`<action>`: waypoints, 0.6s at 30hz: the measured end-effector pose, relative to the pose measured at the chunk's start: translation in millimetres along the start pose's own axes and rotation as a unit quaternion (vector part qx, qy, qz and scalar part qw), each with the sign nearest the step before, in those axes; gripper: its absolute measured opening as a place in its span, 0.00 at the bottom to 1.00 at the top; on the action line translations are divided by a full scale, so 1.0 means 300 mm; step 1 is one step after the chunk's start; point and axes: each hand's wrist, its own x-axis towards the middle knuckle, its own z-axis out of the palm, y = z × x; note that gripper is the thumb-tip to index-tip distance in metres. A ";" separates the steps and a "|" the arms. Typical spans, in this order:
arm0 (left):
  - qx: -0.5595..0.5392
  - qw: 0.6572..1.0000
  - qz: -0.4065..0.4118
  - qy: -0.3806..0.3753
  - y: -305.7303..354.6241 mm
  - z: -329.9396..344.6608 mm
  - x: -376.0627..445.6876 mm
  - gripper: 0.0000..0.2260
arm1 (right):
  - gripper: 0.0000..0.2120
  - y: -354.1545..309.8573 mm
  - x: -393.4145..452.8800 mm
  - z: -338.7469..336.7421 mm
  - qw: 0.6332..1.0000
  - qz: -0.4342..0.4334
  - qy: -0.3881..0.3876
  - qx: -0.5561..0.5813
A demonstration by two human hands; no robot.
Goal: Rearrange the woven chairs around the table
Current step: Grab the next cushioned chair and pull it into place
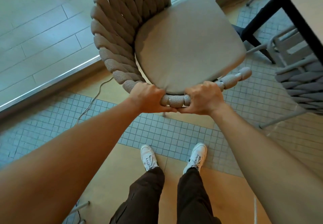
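Note:
A beige woven chair (113, 36) with a thick rope-wrapped rim and a pale seat cushion (188, 43) stands right in front of me. My left hand (148, 97) and my right hand (202, 97) both grip the rope-wrapped rim (175, 101) at its near edge, close together, thumbs underneath. The table (297, 10), with a dark frame and a light top, runs along the upper right. A second woven chair (302, 83) in grey sits partly under the table at the right.
A metal floor strip (52, 82) runs diagonally at the left between pale planks and small mosaic tiles. A thin cable (94, 99) trails across the floor at the left. My white shoes (148, 157) stand behind the chair. A dark table leg (253, 31) stands beside the cushion.

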 end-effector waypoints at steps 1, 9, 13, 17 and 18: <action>-0.014 1.000 -0.008 0.022 0.004 0.000 -0.002 0.37 | 0.36 0.006 -0.003 -0.001 1.000 0.008 0.007 0.004; -0.051 0.990 0.071 0.114 -0.056 0.026 -0.061 0.28 | 0.26 -0.072 -0.042 0.018 0.987 0.129 0.090 0.034; -0.024 0.984 0.165 0.056 -0.200 0.008 -0.047 0.33 | 0.31 -0.143 -0.037 0.025 0.986 0.158 0.058 0.009; -0.001 0.978 0.201 0.058 -0.349 0.003 -0.041 0.36 | 0.36 -0.191 -0.007 0.030 0.994 0.090 0.060 0.019; -0.001 0.975 0.215 0.059 -0.370 0.010 -0.034 0.35 | 0.36 -0.194 0.003 0.033 0.994 0.082 0.065 0.017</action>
